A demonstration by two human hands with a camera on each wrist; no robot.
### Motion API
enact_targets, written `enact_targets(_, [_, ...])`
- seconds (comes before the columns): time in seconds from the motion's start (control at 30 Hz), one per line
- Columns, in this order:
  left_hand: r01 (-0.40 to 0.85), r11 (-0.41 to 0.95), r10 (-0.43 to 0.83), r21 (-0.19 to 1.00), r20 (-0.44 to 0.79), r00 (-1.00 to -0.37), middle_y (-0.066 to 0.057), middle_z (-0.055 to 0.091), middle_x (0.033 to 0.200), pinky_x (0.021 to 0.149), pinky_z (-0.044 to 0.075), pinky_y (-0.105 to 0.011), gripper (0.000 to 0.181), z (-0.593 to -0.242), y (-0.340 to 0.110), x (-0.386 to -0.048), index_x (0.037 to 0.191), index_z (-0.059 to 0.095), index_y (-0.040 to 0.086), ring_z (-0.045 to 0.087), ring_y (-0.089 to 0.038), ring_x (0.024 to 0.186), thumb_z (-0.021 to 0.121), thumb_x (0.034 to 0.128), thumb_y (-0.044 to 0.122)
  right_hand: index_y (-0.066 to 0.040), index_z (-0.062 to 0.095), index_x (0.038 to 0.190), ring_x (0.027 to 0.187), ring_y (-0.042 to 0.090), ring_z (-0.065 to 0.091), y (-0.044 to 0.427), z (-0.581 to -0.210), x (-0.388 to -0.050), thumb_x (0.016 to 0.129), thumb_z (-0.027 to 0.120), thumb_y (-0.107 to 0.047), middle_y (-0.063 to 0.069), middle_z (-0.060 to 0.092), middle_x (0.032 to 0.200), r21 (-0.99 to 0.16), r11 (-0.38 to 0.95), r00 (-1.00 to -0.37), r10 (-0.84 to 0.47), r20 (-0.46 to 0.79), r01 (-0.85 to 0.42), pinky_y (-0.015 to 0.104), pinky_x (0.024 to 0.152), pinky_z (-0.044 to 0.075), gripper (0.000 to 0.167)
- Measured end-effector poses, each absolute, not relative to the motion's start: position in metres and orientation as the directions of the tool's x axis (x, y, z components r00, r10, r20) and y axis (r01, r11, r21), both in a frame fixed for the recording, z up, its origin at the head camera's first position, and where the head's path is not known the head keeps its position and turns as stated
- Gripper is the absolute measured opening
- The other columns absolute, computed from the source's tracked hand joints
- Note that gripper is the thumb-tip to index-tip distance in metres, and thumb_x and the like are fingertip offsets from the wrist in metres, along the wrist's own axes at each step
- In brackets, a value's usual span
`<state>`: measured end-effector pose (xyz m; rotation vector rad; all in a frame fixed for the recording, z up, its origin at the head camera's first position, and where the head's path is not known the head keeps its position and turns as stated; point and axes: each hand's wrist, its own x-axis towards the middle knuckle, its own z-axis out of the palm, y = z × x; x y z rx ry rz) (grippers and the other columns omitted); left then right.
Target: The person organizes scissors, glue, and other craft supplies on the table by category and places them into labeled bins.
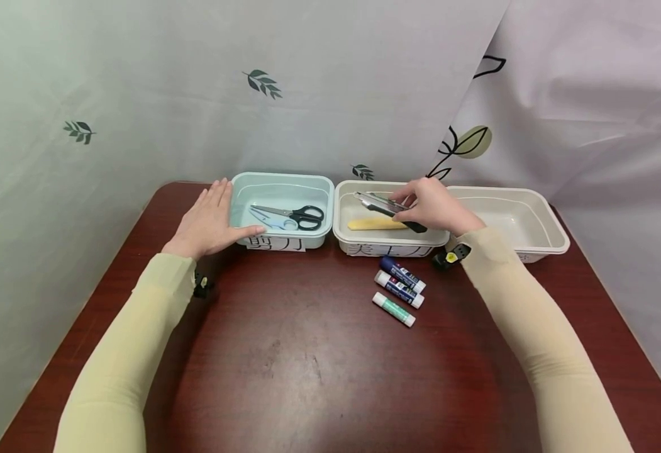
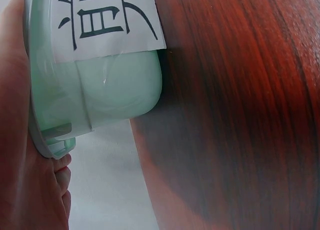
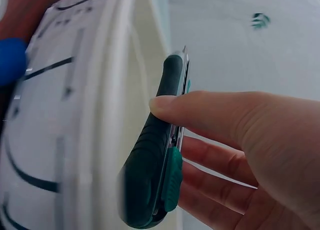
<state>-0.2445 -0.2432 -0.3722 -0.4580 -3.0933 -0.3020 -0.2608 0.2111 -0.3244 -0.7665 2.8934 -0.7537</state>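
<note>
A dark-gripped utility knife point(image 3: 150, 137) was pinched between the thumb and fingers of the right hand point(image 1: 436, 204), gripped by its sides, probably so that its metal tip was kept pointed away from the palm. It was held over the middle box point(image 1: 389, 240); whether anything inside was touched by it could not be told. The left hand point(image 1: 208, 217) was laid unclenched against the left rim of the pale blue box point(image 1: 282, 192), its thumb stretched over the front edge, perhaps to steady it. By kind, it seemed, black-handled scissors point(image 1: 310, 217) and light blue scissors point(image 1: 278, 221) were kept there together, while a yellow strip point(image 1: 374, 224) was contained in the middle box. Three glue sticks point(image 1: 399, 289) were laid slantwise, side by side, on the table point(image 1: 285, 352). On the paper labels, 剪刀 (scissors) was written for the pale blue box and 美工刀 (utility knife) for the middle one. The label of the right-hand box point(image 1: 511, 226) was mostly hidden, and the glue sticks' small print could not be read.
</note>
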Motion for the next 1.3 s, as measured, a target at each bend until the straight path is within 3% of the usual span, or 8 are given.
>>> enact_targets(0.23, [0.288,0.939,0.289,0.188,0.026,-0.957,-0.028,0.005,0.166,0.124,-0.001,-0.047,0.127,-0.372,-0.243,-0.244,0.159,0.004,-0.008,0.002,-0.038,0.154,0.05,0.0848,0.084,0.002,0.077,0.112,0.089,0.028,0.072,0.205,-0.346,-0.265,0.078,0.087,-0.009,0.014,0.076,0.103,-0.448,0.754,-0.858,-0.51,0.063,-0.481,0.044,0.081,0.057,0.037])
enact_targets(0.5, [0.287,0.94,0.287,0.185,0.027,-0.958,-0.028,0.006,0.166,0.124,-0.001,-0.046,0.127,-0.374,-0.244,-0.245,0.159,0.005,-0.008,0.002,-0.038,0.154,0.05,0.0844,0.084,0.003,0.076,0.113,0.089,0.029,0.073,0.204,-0.359,-0.273,0.077,0.088,-0.009,0.015,0.076,0.105,-0.43,0.759,-0.854,-0.516,0.058,-0.488,0.044,0.083,0.058,0.04])
enact_targets(0.87, [0.281,0.941,0.282,0.187,0.021,-0.959,-0.027,0.005,0.166,0.124,-0.001,-0.047,0.127,-0.373,-0.244,-0.244,0.16,0.004,-0.007,0.001,-0.038,0.154,0.05,0.0843,0.084,0.005,0.067,0.129,0.114,0.037,0.066,0.2,-0.354,-0.274,0.086,0.083,-0.022,0.02,0.068,0.124,-0.462,0.784,-0.885,-0.465,0.007,-0.415,0.049,0.097,0.052,0.053])
enact_targets(1.3, [0.287,0.939,0.289,0.19,0.02,-0.957,-0.028,0.004,0.166,0.123,-0.002,-0.047,0.128,-0.373,-0.243,-0.244,0.159,0.004,-0.008,0.001,-0.039,0.153,0.05,0.0845,0.084,-0.001,0.067,0.133,0.117,0.038,0.064,0.207,-0.335,-0.259,0.089,0.081,-0.026,0.02,0.067,0.127,-0.535,0.758,-0.912,-0.406,0.064,-0.374,0.052,0.097,0.052,0.052])
